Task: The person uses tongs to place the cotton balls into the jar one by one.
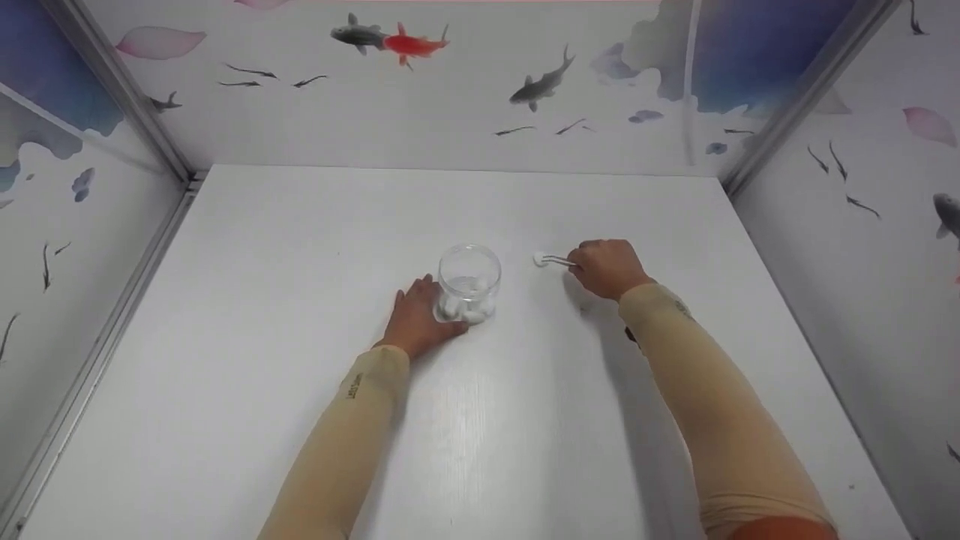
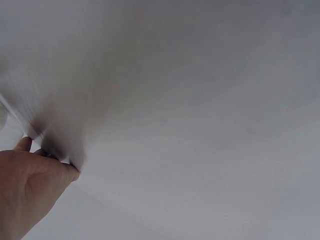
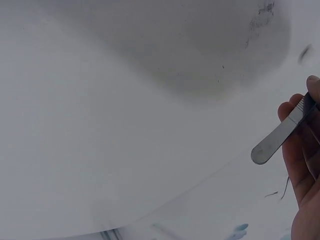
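Note:
A clear jar [image 1: 469, 271] stands on the table with several white cotton balls [image 1: 469, 306] in its lower part. My left hand [image 1: 421, 321] holds the jar low on its left side, thumb across the front. In the left wrist view only a part of this hand [image 2: 32, 187] shows, at the lower left edge. My right hand [image 1: 609, 268], to the right of the jar, grips metal tweezers [image 1: 559, 260]. At the tweezers' tips is a round white cotton ball [image 1: 539, 259]. The right wrist view shows the tweezers' flat rear end [image 3: 272, 145] sticking out of the hand.
The white table [image 1: 247, 300] is bounded by a back wall [image 1: 450, 135] printed with fish and by side panels in metal frames [image 1: 150, 127]. Both forearms, in beige sleeves [image 1: 330, 450], reach in from the front.

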### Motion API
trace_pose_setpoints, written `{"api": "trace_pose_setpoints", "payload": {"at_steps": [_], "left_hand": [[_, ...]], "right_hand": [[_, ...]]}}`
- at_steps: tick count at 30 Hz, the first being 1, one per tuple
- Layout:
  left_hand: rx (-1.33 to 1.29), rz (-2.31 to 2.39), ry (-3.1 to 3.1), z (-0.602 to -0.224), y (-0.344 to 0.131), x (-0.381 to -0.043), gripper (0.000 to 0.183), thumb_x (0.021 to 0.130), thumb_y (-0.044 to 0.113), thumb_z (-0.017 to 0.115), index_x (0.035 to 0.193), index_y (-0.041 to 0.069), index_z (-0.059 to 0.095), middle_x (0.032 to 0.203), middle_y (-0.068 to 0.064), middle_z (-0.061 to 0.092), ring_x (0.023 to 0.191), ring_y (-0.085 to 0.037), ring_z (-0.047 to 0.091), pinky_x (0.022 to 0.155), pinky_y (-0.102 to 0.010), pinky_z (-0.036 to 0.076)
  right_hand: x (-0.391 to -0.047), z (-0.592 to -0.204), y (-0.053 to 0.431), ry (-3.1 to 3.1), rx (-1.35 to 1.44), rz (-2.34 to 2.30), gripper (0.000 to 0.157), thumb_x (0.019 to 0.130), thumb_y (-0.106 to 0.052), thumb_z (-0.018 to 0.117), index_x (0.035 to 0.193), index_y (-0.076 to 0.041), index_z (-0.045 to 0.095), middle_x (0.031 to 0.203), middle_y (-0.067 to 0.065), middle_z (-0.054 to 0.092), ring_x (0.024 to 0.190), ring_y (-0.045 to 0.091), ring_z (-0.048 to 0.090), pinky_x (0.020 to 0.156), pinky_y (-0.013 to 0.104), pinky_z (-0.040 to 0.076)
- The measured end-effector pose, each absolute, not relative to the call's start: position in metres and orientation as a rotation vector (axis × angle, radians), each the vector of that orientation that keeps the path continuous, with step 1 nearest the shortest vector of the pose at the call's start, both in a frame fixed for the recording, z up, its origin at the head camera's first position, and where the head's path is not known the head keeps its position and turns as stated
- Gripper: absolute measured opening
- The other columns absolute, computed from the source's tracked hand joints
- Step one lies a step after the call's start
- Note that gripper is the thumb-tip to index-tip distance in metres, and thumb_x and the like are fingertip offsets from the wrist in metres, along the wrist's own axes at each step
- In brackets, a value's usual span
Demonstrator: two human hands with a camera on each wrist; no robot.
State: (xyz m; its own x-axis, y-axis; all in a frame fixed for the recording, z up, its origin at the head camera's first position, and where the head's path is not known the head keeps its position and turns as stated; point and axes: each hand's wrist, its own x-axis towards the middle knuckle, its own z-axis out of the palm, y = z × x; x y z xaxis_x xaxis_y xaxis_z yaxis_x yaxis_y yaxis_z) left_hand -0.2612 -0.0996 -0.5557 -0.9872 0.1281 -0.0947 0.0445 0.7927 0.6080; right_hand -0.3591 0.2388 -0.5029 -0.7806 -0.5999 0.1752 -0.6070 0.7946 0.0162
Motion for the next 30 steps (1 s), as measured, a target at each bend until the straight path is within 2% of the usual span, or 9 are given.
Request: {"api": "trace_pose_setpoints", "payload": {"at_steps": [9,17,26,30], "left_hand": [[0.118,0.975,2.824,-0.555,-0.099,-0.261,0.096,0.078,0.053,0.080,0.152,0.008,0.038,0.161,-0.015,0.027,0.150,-0.028,0.016,0.123,-0.042,-0.001],[0.120,0.955,2.827,-0.555,-0.099,-0.262,0.098,0.079,0.055,0.079,0.154,0.008,0.036,0.162,-0.014,0.025,0.150,-0.027,0.014,0.122,-0.040,-0.003],[0.140,0.948,2.837,-0.555,-0.099,-0.262,0.099,0.078,0.054,0.079,0.153,0.006,0.036,0.161,-0.016,0.026,0.150,-0.029,0.016,0.123,-0.042,-0.001],[0.148,0.963,2.840,-0.554,-0.102,-0.261,0.097,0.079,0.053,0.079,0.152,0.005,0.038,0.160,-0.017,0.027,0.149,-0.030,0.018,0.123,-0.044,0.000]], "right_hand": [[-0.365,-0.511,0.234,-2.806,0.945,0.028,0.011,0.090,-0.012,0.074,0.097,-0.006,0.079,0.083,0.008,0.072,0.072,0.025,0.070,0.062,0.043,0.060],[-0.366,-0.515,0.231,-2.842,0.921,0.010,0.011,0.092,-0.012,0.070,0.095,-0.005,0.079,0.087,0.010,0.074,0.078,0.027,0.072,0.067,0.043,0.061],[-0.361,-0.512,0.234,-2.781,0.940,-0.020,0.014,0.093,-0.009,0.066,0.090,-0.006,0.079,0.081,0.008,0.073,0.067,0.025,0.069,0.057,0.042,0.059],[-0.357,-0.507,0.234,-2.752,0.961,0.031,0.014,0.092,-0.008,0.066,0.091,-0.007,0.079,0.082,0.008,0.073,0.069,0.024,0.070,0.058,0.041,0.060]]}}
